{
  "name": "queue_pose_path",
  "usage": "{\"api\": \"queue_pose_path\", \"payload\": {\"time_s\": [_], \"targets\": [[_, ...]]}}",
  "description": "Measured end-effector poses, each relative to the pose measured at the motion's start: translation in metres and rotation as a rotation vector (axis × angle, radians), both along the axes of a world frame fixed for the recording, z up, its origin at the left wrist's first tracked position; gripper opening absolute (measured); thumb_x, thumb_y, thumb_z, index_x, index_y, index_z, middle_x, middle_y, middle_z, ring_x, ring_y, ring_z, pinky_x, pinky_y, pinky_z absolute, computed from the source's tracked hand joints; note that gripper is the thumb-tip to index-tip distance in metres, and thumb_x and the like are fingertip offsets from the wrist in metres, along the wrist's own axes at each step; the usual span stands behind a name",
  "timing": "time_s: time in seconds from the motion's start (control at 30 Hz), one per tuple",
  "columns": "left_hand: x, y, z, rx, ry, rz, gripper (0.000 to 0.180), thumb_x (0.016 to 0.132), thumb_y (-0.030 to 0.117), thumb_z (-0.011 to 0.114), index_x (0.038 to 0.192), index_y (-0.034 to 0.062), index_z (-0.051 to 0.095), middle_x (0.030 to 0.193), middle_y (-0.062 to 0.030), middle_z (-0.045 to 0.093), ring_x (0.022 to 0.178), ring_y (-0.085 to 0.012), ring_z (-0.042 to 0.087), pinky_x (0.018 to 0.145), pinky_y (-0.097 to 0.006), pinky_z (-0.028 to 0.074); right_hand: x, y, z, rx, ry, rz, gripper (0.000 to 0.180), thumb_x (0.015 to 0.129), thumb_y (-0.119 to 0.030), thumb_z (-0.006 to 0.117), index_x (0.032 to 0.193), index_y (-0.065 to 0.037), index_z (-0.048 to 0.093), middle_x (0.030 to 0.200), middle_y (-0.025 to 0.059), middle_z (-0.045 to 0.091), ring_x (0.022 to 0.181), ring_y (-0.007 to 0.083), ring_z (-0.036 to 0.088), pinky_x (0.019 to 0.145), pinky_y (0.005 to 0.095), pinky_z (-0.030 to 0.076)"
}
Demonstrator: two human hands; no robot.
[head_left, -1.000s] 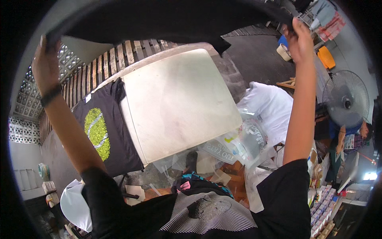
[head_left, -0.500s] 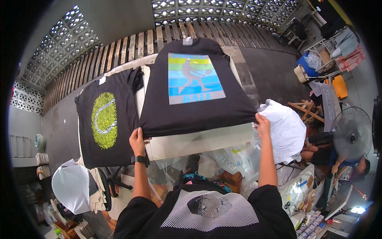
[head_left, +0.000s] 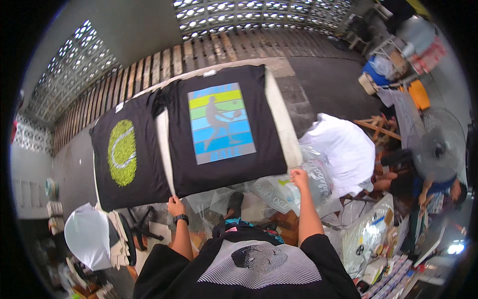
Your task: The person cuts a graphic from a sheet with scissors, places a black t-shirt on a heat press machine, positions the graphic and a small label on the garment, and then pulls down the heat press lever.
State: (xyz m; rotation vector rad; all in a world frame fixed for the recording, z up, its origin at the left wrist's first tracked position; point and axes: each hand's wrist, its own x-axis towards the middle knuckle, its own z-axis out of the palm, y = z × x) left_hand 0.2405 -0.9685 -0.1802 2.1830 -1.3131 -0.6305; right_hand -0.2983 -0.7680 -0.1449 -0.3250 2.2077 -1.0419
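A black T-shirt (head_left: 179, 134) with a blue, green and grey print of a figure with a racket lies spread flat over a pale table (head_left: 280, 114). My left hand (head_left: 176, 206) is closed on the near left corner of its hem. At the near right corner, my right hand (head_left: 299, 178) pinches the hem with bent fingers. To the left lies a second black T-shirt (head_left: 149, 164) with a green tennis-ball print, and a narrow strip of pale table shows between the two shirts.
White cloth (head_left: 343, 154) is heaped right of the table, beside clear plastic sheets (head_left: 274, 194). A standing fan (head_left: 438, 144) and a seated person (head_left: 428, 192) are at the far right. A white round-topped piece (head_left: 88, 236) and a chair base (head_left: 144, 229) stand left of me.
The racket-print shirt has come down from a lifted, stretched position to lie flat. Both hands have drawn nearer to me with its hem, and the view has shifted.
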Motion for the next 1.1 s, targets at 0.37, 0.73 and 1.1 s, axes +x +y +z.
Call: {"api": "queue_pose_path", "payload": {"time_s": [0.37, 0.73, 1.1], "targets": [[-0.202, 0.107, -0.045, 0.484, 0.388, -0.795, 0.027, 0.092, 0.025, 0.059, 0.091, 0.0005, 0.07, 0.068, -0.0084, 0.064, 0.055, -0.0219, 0.063, 0.05, -0.034, 0.051, 0.089, 0.232, -0.043, -0.091, 0.098, 0.087, 0.032, 0.095, -0.025, 0.059, 0.076, 0.0, 0.062, 0.061, 0.0057, 0.061, 0.054, 0.0145, 0.056, 0.056, 0.0336, 0.046], [-0.539, 0.208, -0.11, 1.162, 0.495, -0.498, 0.044, 0.092, 0.036, 0.069, 0.119, 0.0036, 0.055, 0.096, -0.0163, 0.069, 0.081, -0.0283, 0.07, 0.063, -0.039, 0.054, 0.384, 0.552, -0.04, 0.454, -0.395, -0.938, 0.021, 0.086, -0.02, 0.06, 0.088, -0.004, 0.073, 0.076, 0.0141, 0.071, 0.06, 0.0235, 0.068, 0.051, 0.0393, 0.052], [-0.535, 0.241, -0.04, 0.664, 0.843, -0.836, 0.015, 0.096, 0.013, 0.065, 0.107, 0.0058, 0.061, 0.091, -0.0025, 0.063, 0.073, -0.0105, 0.057, 0.064, -0.025, 0.048, 0.256, 0.382, -0.05, 0.3, 0.073, -0.666, 0.038, 0.091, -0.033, 0.06, 0.083, 0.003, 0.067, 0.067, 0.0212, 0.062, 0.062, 0.0333, 0.063, 0.059, 0.0452, 0.046]]}}
